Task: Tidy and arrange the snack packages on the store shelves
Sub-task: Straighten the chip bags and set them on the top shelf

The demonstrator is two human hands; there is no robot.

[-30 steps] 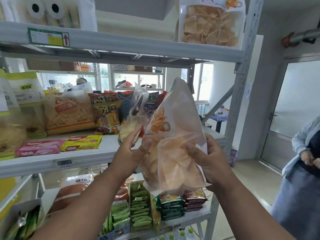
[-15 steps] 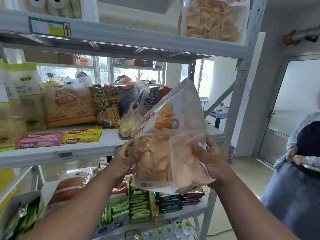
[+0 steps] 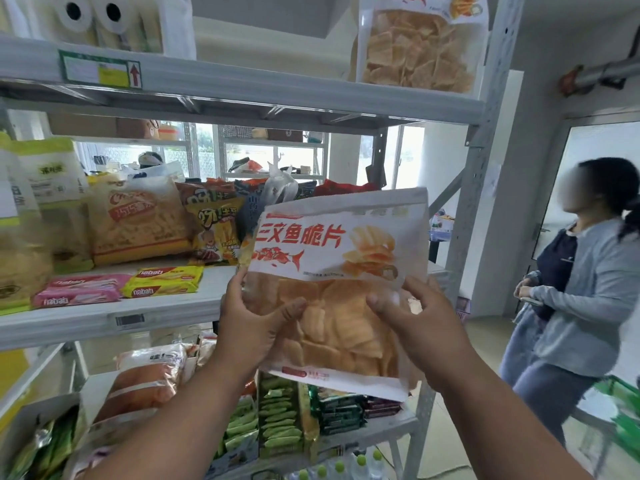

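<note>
I hold a large white bag of orange crisps point(image 3: 332, 265) upright in front of the middle shelf point(image 3: 104, 317), its red-lettered front facing me. My left hand point(image 3: 252, 323) grips its lower left side and my right hand point(image 3: 415, 327) grips its lower right side. Behind it on the middle shelf stand a yellow snack bag point(image 3: 138, 220) and an orange-brown chip bag point(image 3: 211, 226). Pink point(image 3: 79, 292) and yellow wafer packs point(image 3: 166, 278) lie flat at the shelf front. A matching crisp bag point(image 3: 415, 46) stands on the top shelf point(image 3: 277, 88).
The lower shelf point(image 3: 374, 431) holds green snack packs point(image 3: 277, 414), dark biscuit packs point(image 3: 343, 410) and an orange bag point(image 3: 145, 382). Paper rolls point(image 3: 93, 19) sit top left. The rack's upright post point(image 3: 481, 161) is right of the bag. A person point(image 3: 581, 299) stands at right by a door.
The bag has turned from edge-on to front-facing and upright. Both hands shifted to its lower sides. The person at right has come further into view.
</note>
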